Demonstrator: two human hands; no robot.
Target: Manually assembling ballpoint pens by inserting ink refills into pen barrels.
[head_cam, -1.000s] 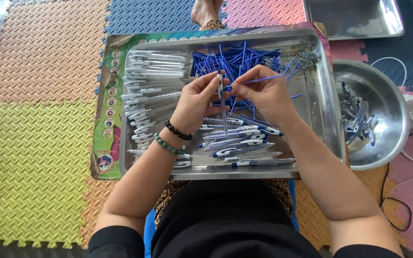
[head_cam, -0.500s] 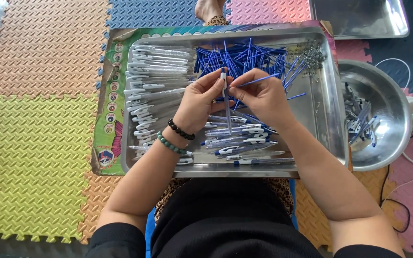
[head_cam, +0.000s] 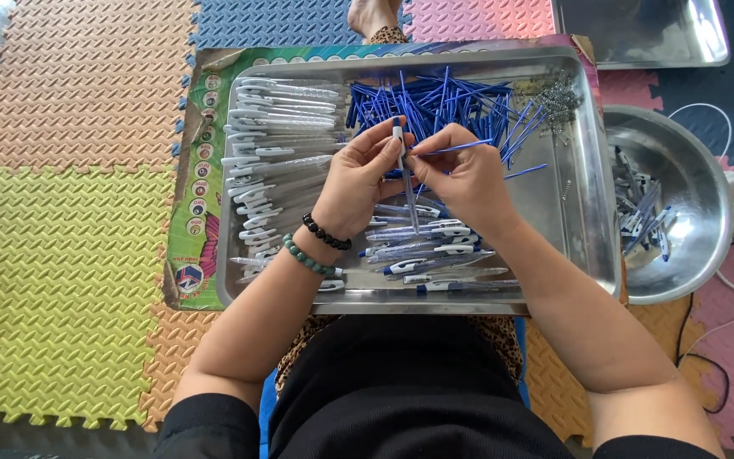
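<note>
Foam floor mats [head_cam: 70, 255] in orange, yellow, blue, pink lying under metal tray [head_cam: 592, 246]. Left hand [head_cam: 358, 183] pinching clear pen barrel [head_cam: 407, 191] upright above tray middle, blue tip at top, fingers curled shut around it. Right hand [head_cam: 465, 174] gripping thin blue refill [head_cam: 456, 148] between fingertips, pointing right, just beside barrel. Clear barrels [head_cam: 278, 153] lying stacked at tray left, blue refills [head_cam: 435, 98] heaped at back, finished pens [head_cam: 426, 251] piled near front edge. Round steel bowl [head_cam: 690, 255] sitting right of tray.

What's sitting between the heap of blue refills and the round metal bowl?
In the head view, a small pile of metal springs lies between the blue refills and the bowl, by the tray's right wall.
</note>
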